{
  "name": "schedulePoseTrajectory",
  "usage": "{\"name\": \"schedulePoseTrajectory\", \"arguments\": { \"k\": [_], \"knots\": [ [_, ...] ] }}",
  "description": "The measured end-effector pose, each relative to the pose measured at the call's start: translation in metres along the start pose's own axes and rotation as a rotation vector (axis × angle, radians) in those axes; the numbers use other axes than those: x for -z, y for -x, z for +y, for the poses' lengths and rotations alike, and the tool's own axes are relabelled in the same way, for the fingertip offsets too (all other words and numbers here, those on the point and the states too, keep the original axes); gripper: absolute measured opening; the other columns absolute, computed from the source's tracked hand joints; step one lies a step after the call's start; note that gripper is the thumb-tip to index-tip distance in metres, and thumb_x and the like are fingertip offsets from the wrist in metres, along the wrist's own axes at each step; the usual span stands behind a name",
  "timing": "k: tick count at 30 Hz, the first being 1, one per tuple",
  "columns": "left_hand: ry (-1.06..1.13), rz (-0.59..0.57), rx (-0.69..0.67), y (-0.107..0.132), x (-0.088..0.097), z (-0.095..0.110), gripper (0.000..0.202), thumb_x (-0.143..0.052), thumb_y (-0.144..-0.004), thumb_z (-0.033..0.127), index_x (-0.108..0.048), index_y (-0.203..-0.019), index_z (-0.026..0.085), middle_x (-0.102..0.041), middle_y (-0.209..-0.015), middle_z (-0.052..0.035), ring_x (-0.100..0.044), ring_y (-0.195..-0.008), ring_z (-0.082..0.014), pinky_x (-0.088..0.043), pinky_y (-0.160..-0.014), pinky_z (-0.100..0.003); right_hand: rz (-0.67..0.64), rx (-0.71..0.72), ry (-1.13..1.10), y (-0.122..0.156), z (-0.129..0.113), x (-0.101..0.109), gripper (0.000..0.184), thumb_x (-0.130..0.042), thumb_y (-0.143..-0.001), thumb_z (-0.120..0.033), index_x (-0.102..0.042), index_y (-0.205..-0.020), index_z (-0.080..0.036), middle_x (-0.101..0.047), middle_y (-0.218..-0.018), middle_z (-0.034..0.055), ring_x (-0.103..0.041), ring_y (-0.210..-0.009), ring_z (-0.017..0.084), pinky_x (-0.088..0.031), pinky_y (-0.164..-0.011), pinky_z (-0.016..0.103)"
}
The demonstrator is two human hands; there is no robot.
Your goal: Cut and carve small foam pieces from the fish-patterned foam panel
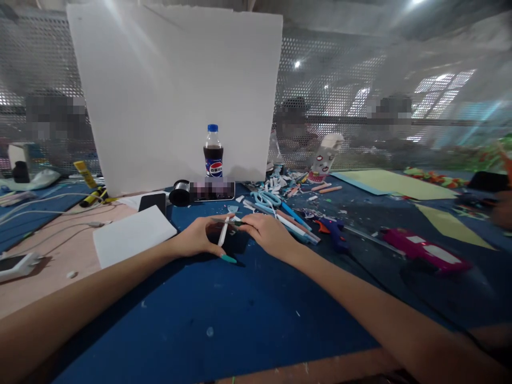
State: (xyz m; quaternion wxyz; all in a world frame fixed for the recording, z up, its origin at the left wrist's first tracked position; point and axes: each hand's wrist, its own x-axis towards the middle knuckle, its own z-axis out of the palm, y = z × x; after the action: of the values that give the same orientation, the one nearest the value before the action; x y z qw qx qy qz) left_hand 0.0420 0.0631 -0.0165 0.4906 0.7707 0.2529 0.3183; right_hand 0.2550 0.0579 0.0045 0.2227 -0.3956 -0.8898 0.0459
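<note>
My left hand (196, 236) curves its fingers and thumb round a narrow white strip (223, 233), which stands slightly tilted between them. A teal nail-shaped tip (228, 258) shows at the end of the thumb. Facing it, my right hand (266, 232) is closed in a pinch on a thin tool with a dark handle (239, 223). The tool's slim end points left and reaches the top of the strip; its exact kind is too small to tell. Both hands are just above the blue mat (208, 314).
Behind the hands stand a cola bottle (213, 154), a phone (212, 192) and a large white board (180, 96). Rightward lie blue scissors (267, 198), several pens, paper scraps, a blue glue gun (335, 233) and a magenta device (426, 249). White paper (134, 234) lies left.
</note>
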Motion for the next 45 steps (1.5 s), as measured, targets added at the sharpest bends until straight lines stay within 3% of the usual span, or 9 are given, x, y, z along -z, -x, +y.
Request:
{"name": "schedulePoseTrajectory", "arguments": {
  "k": [3, 5, 8, 14, 24, 30, 41, 45],
  "knots": [
    [0.128, 0.046, 0.025, -0.001, 0.002, -0.008, 0.091, -0.08, -0.055, 0.016, -0.033, -0.134, 0.021, -0.045, -0.133, -0.0147, -0.041, -0.122, -0.031, -0.027, -0.103, -0.052, 0.038, -0.014, 0.06, 0.0, 0.003, 0.0, 0.02, -0.045, -0.089, -0.027, -0.062, -0.084, -0.016, -0.063, -0.078, 0.0052, -0.056, -0.074, 0.017, -0.04, -0.061, 0.025],
    [0.195, 0.12, 0.043, -0.002, 0.003, -0.013, 0.089, -0.078, -0.058, 0.019, -0.032, -0.134, 0.021, -0.038, -0.137, -0.0158, -0.04, -0.123, -0.0305, -0.028, -0.103, -0.051, 0.072, -0.011, 0.087, 0.001, 0.005, 0.001, 0.02, -0.045, -0.089, -0.028, -0.061, -0.086, -0.016, -0.063, -0.079, 0.0056, -0.056, -0.074, 0.017, -0.04, -0.06, 0.025],
    [0.268, 0.165, 0.121, -0.004, 0.003, -0.015, 0.077, -0.075, -0.064, 0.022, -0.035, -0.13, 0.016, -0.049, -0.126, -0.0172, -0.049, -0.115, -0.0283, -0.036, -0.097, -0.048, 0.117, 0.022, 0.108, 0.002, 0.005, 0.002, 0.023, -0.042, -0.09, -0.03, -0.061, -0.089, -0.015, -0.063, -0.079, 0.0066, -0.056, -0.074, 0.017, -0.04, -0.059, 0.025],
    [0.282, 0.137, 0.22, -0.006, 0.0, -0.005, 0.046, -0.074, -0.064, 0.021, -0.056, -0.105, 0.014, -0.066, -0.102, -0.0107, -0.061, -0.096, -0.0234, -0.047, -0.081, -0.037, 0.122, 0.084, 0.141, 0.004, 0.0, -0.002, 0.025, -0.041, -0.09, -0.029, -0.061, -0.091, -0.014, -0.063, -0.08, 0.0082, -0.056, -0.077, 0.018, -0.041, -0.061, 0.026],
    [0.229, 0.244, 0.209, -0.005, 0.002, -0.004, 0.044, -0.075, -0.061, 0.02, -0.061, -0.103, 0.015, -0.069, -0.093, -0.0077, -0.063, -0.089, -0.0212, -0.049, -0.077, -0.036, 0.101, 0.057, 0.153, 0.004, -0.001, 0.0, 0.022, -0.045, -0.089, -0.026, -0.062, -0.095, -0.013, -0.064, -0.082, 0.0083, -0.056, -0.076, 0.018, -0.041, -0.061, 0.026],
    [0.139, 0.223, 0.176, -0.003, 0.003, -0.002, 0.045, -0.075, -0.062, 0.022, -0.062, -0.104, 0.014, -0.069, -0.094, -0.0092, -0.063, -0.088, -0.0228, -0.05, -0.072, -0.035, 0.078, 0.056, 0.141, 0.004, -0.002, 0.001, 0.023, -0.044, -0.089, -0.025, -0.063, -0.094, -0.013, -0.064, -0.081, 0.0091, -0.056, -0.076, 0.018, -0.041, -0.06, 0.026],
    [0.041, 0.186, 0.147, 0.0, 0.001, 0.001, 0.029, -0.075, -0.06, 0.021, -0.07, -0.088, 0.013, -0.068, -0.101, -0.0079, -0.062, -0.088, -0.0223, -0.047, -0.083, -0.037, 0.091, 0.092, 0.187, 0.005, -0.009, -0.003, 0.021, -0.045, -0.089, -0.025, -0.062, -0.092, -0.014, -0.063, -0.078, 0.0073, -0.056, -0.076, 0.018, -0.038, -0.059, 0.025],
    [0.098, 0.159, 0.143, 0.002, 0.001, 0.003, 0.033, -0.073, -0.064, 0.022, -0.067, -0.096, 0.016, -0.067, -0.103, -0.0084, -0.062, -0.087, -0.0221, -0.049, -0.075, -0.035, 0.105, 0.099, 0.214, 0.004, -0.01, -0.001, 0.024, -0.042, -0.09, -0.026, -0.063, -0.091, -0.013, -0.063, -0.079, 0.0087, -0.056, -0.076, 0.018, -0.036, -0.055, 0.025]
  ]
}}
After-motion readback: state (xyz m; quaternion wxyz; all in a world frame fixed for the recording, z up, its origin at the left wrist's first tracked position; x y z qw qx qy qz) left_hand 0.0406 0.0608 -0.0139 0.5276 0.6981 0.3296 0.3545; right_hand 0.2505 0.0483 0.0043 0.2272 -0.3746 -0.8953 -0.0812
